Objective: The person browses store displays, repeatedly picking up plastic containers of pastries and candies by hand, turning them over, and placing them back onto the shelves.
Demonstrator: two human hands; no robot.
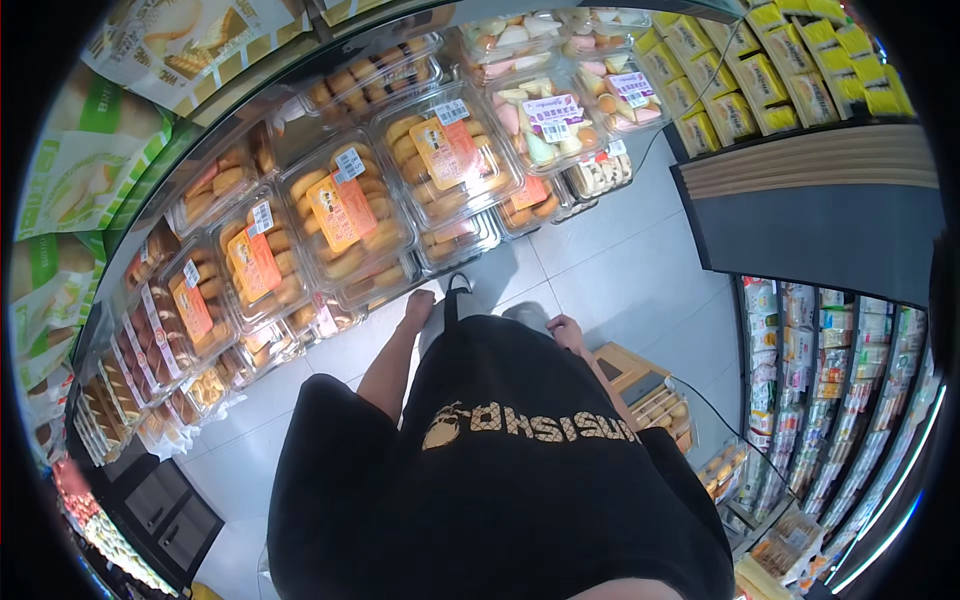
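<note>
My left hand (421, 301) hangs low, its fingers curled, just in front of the shelf edge below the packs of baked goods. On the other side of my black shirt, my right hand (562, 327) hangs with its fingers loosely bent, near a cardboard box (637, 367). No object shows in either hand. Clear plastic clamshell packs of round pastries (341, 214) with orange labels fill the display before me. Beside them lie clamshells of pastel cone-shaped sweets (544, 124).
Yellow snack packets (765, 79) fill a raised display with a dark front panel (814, 217). Shelves of packaged goods (799, 337) stand at the right. A thin black cable (720, 416) runs past the box. Bread bags (82, 180) hang at the upper left over grey floor tiles (615, 247).
</note>
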